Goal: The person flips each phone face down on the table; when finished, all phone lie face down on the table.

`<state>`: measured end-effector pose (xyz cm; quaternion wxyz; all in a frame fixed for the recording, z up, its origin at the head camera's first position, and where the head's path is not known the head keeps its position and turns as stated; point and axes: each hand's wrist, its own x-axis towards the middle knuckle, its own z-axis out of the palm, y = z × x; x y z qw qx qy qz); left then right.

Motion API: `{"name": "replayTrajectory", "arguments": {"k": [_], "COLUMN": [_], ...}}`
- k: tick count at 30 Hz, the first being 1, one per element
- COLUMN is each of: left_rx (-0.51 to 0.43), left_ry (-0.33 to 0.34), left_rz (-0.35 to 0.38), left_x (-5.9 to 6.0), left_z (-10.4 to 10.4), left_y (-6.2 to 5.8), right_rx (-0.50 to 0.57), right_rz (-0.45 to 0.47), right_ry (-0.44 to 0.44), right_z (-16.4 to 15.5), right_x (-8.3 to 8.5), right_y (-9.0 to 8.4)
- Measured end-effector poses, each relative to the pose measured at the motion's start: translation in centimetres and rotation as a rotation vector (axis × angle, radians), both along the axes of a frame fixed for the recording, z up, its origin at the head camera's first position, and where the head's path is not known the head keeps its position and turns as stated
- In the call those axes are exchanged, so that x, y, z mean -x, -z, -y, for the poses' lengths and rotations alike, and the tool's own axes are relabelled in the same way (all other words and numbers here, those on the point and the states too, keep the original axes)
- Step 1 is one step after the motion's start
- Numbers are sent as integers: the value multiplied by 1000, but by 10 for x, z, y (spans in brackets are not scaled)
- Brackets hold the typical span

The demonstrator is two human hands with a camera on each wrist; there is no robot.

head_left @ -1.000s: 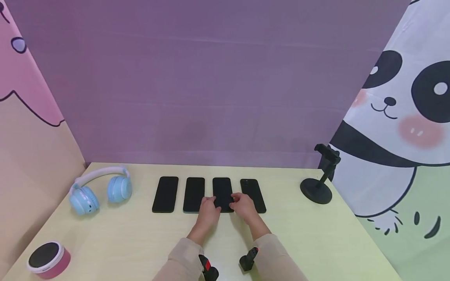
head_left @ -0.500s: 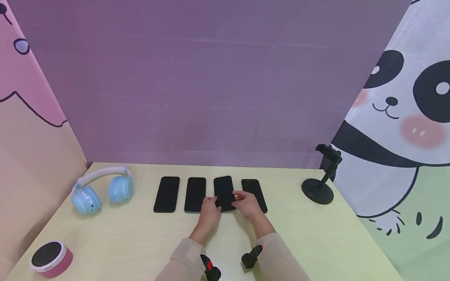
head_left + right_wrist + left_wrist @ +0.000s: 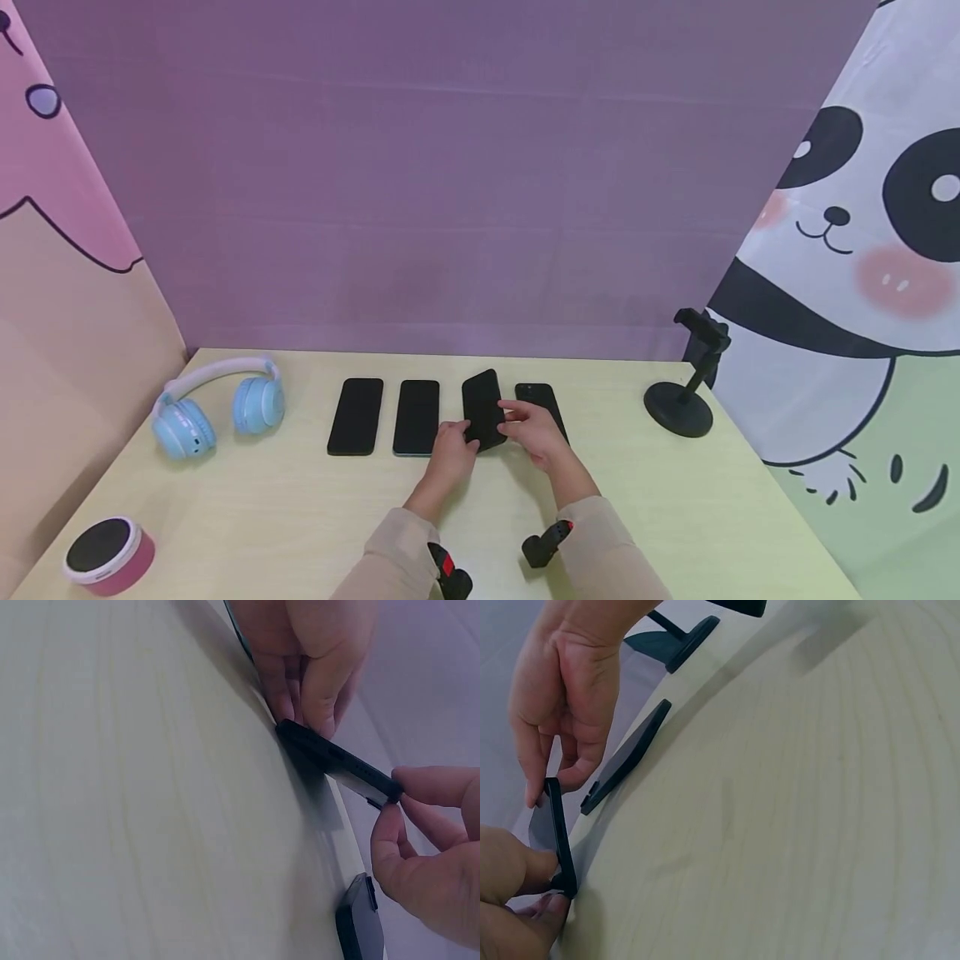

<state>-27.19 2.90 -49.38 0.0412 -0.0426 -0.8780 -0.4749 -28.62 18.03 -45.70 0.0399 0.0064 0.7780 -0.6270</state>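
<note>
staged recording booth | cartoon backdrops (image 3: 862, 208) | gadget-laid table (image 3: 675, 500)

Purple backdrop (image 3: 450, 167), panda curtain (image 3: 862, 250), pale wooden table (image 3: 712, 517)

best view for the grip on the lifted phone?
Right wrist: phone edge-on, pinched by right hand and left hand. Left wrist shows it thinner. Head shows it tilted, but small.

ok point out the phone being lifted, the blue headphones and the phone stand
lifted phone (image 3: 481, 404), head view, middle of its dark face
blue headphones (image 3: 258, 403), head view, right ear cup
phone stand (image 3: 677, 409), head view, round black base
</note>
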Motion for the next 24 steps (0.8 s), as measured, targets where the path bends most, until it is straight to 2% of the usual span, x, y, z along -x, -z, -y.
{"name": "replayTrajectory", "arguments": {"k": [6, 12, 19, 24], "left_rx": [-57, -91, -116, -151], "left_ry": [27, 44, 77, 83], "left_rz": [-25, -20, -100, -103], "left_x": [0, 1, 2, 5], "left_z": [0, -2, -3, -4], "left_y": [1, 2, -3, -4], "right_rx": [43, 104, 154, 198], "right_rz": [1, -23, -26, -12], "right_ry": [0, -39, -83, -130], "right_z": [-2, -3, -3, -4], "right_x": [0, 0, -1, -2], "right_y": [1, 0, -2, -3]}}
